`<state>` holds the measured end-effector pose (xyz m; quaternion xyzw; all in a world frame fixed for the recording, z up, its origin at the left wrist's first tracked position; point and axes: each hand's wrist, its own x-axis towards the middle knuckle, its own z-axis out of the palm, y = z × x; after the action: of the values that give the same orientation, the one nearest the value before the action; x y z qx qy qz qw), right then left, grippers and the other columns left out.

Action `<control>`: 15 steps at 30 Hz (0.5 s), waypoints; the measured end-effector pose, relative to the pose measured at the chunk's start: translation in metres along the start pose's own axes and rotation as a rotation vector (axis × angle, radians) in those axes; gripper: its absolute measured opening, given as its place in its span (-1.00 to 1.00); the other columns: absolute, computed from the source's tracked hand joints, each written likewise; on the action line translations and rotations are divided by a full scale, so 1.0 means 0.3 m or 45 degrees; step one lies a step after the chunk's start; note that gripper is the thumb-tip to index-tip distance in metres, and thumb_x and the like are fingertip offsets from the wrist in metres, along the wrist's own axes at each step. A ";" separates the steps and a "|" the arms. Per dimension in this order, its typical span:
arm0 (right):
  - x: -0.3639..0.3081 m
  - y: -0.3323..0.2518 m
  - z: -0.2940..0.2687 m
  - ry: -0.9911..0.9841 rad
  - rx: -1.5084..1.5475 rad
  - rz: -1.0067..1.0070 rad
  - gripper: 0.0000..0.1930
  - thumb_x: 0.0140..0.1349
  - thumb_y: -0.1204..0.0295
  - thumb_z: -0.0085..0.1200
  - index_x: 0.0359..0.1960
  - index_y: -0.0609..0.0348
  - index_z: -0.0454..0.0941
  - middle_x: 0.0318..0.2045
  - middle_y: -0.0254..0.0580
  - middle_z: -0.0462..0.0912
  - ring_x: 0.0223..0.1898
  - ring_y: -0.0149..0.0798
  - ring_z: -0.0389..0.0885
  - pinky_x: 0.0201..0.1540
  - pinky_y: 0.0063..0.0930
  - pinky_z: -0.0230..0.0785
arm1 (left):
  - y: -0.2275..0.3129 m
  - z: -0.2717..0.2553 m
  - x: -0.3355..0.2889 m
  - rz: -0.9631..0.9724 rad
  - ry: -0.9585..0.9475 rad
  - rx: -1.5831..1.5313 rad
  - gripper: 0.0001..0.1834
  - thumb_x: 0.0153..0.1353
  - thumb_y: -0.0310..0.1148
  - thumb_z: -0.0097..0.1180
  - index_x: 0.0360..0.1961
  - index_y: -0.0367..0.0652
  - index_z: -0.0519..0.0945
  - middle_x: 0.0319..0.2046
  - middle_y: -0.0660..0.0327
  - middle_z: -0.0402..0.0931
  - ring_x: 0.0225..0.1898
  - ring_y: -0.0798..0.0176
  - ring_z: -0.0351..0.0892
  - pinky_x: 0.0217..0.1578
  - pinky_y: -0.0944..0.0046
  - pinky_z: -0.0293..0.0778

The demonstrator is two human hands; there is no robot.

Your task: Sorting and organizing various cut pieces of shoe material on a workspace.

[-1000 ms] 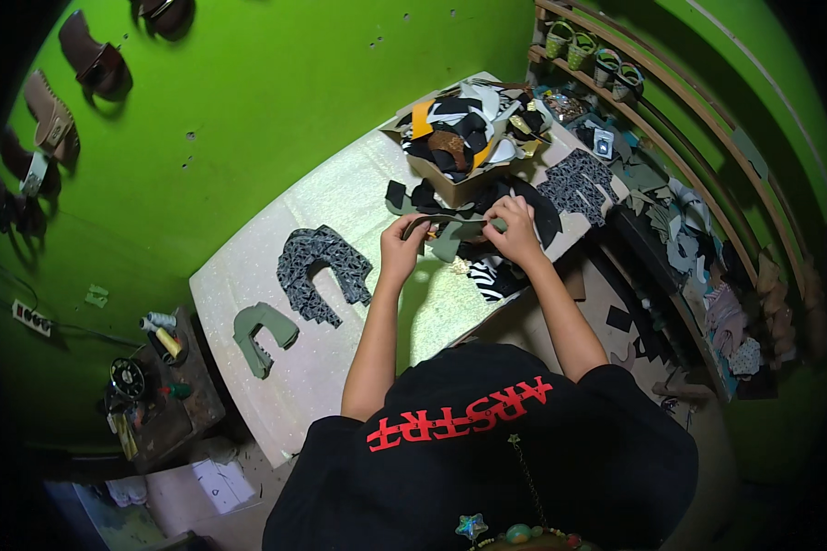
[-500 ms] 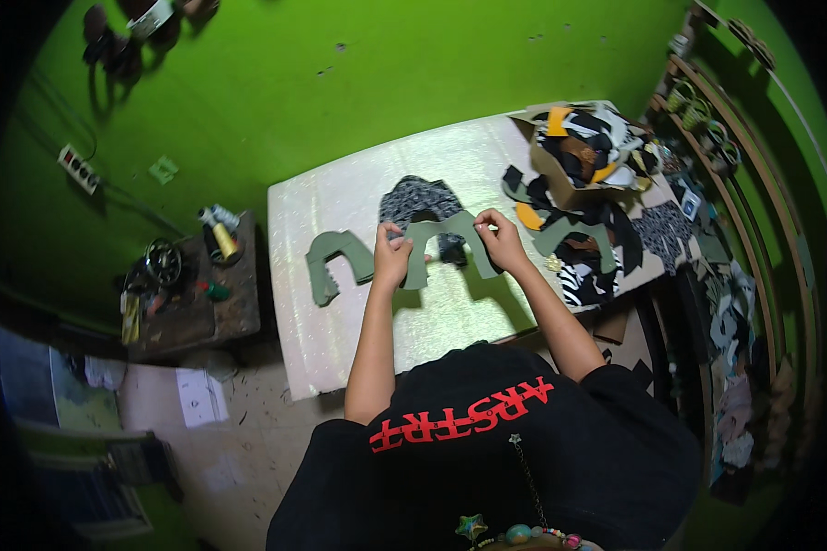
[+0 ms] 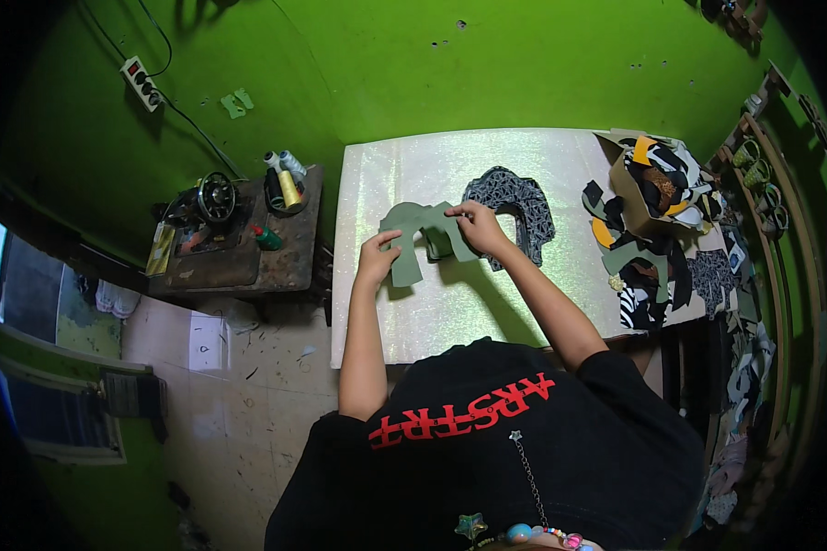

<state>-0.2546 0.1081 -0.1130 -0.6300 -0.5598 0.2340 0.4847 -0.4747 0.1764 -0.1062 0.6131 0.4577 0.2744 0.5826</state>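
Between my hands hangs a green U-shaped fabric piece (image 3: 406,264), its two legs pointing toward me. My left hand (image 3: 377,256) pinches its left leg, and my right hand (image 3: 478,226) grips its upper right part. Just beyond and partly hidden by it lies a stack of matching green pieces (image 3: 402,215) on the pale shiny table. To the right of that stack is a pile of U-shaped black-and-white patterned pieces (image 3: 535,204), close to my right hand.
A cardboard box (image 3: 640,204) of fabric scraps stands at the table's right, with loose offcuts around it. Left of the table is an old sewing machine (image 3: 217,197) on a wooden stand with thread cones (image 3: 288,187). A rack (image 3: 783,303) runs along the right wall.
My view has turned left. My hands have carried the green piece leftward, from in front of the patterned pile to over the green stack.
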 end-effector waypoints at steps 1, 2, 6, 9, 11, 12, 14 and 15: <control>0.024 -0.009 0.027 0.005 -0.031 -0.034 -0.80 0.02 0.61 -0.07 -0.34 0.21 0.59 -0.31 -0.05 0.56 -0.22 -0.08 0.52 -0.08 -0.38 0.33 | -0.002 -0.027 0.010 -0.018 0.025 0.015 -0.60 -0.10 -0.66 0.04 -0.12 -0.28 0.52 -0.15 0.10 0.48 -0.15 0.26 0.47 -0.14 0.36 0.38; 0.045 -0.016 0.046 0.012 -0.063 -0.068 -0.80 0.02 0.60 -0.07 -0.34 0.21 0.59 -0.31 -0.05 0.56 -0.22 -0.08 0.52 -0.07 -0.37 0.33 | -0.002 -0.045 0.012 -0.017 0.031 0.019 -0.60 -0.10 -0.66 0.04 -0.12 -0.28 0.52 -0.15 0.10 0.48 -0.15 0.26 0.47 -0.14 0.36 0.38; 0.119 0.039 0.141 -0.070 -0.049 0.023 -0.77 -0.04 0.53 0.01 -0.29 0.23 0.57 -0.25 0.00 0.53 -0.17 -0.07 0.50 -0.05 -0.38 0.33 | -0.024 -0.116 0.063 0.071 -0.017 0.115 -0.46 -0.18 -0.66 0.06 -0.04 -0.21 0.48 -0.06 0.14 0.43 -0.29 0.36 0.48 -0.33 0.42 0.40; 0.141 0.090 0.185 -0.096 -0.096 -0.008 -0.69 -0.10 0.51 0.07 -0.23 0.24 0.54 -0.22 0.03 0.50 -0.14 -0.05 0.48 -0.04 -0.38 0.32 | -0.004 -0.112 0.082 -0.012 -0.019 0.124 -0.33 -0.31 -0.74 0.07 0.01 -0.22 0.43 -0.03 0.11 0.40 -0.20 0.27 0.48 -0.28 0.39 0.42; 0.133 0.123 0.200 -0.084 -0.106 -0.014 -0.65 -0.13 0.54 0.09 -0.20 0.24 0.52 -0.21 0.03 0.49 -0.14 -0.03 0.47 -0.03 -0.37 0.31 | -0.038 -0.110 0.105 -0.038 -0.038 0.119 -0.32 -0.31 -0.75 0.06 0.01 -0.22 0.43 -0.03 0.10 0.39 -0.18 0.25 0.47 -0.26 0.38 0.42; 0.131 0.131 0.208 -0.086 -0.110 -0.012 -0.65 -0.13 0.54 0.09 -0.20 0.24 0.52 -0.21 0.03 0.49 -0.14 -0.03 0.47 -0.03 -0.37 0.31 | -0.051 -0.113 0.119 -0.057 -0.051 0.122 -0.32 -0.30 -0.76 0.05 0.02 -0.22 0.43 -0.03 0.09 0.39 -0.16 0.23 0.47 -0.25 0.37 0.42; 0.123 0.148 0.218 -0.104 -0.169 -0.024 -0.66 -0.13 0.54 0.10 -0.20 0.25 0.52 -0.22 0.02 0.49 -0.15 -0.03 0.47 -0.04 -0.36 0.31 | -0.079 -0.115 0.143 -0.079 -0.067 0.130 -0.31 -0.30 -0.77 0.04 0.02 -0.21 0.42 -0.03 0.08 0.39 -0.15 0.22 0.47 -0.23 0.36 0.42; 0.118 0.156 0.222 -0.128 -0.185 0.014 -0.65 -0.11 0.54 0.10 -0.18 0.25 0.50 -0.22 0.01 0.48 -0.15 -0.03 0.46 -0.04 -0.34 0.32 | -0.100 -0.116 0.154 -0.101 -0.078 0.143 -0.31 -0.29 -0.78 0.03 0.02 -0.21 0.42 -0.03 0.07 0.39 -0.13 0.21 0.46 -0.21 0.36 0.43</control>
<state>-0.2787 0.1690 -0.1732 -0.6540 -0.5955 0.2267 0.4077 -0.4922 0.2302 -0.1385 0.6342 0.4782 0.2064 0.5714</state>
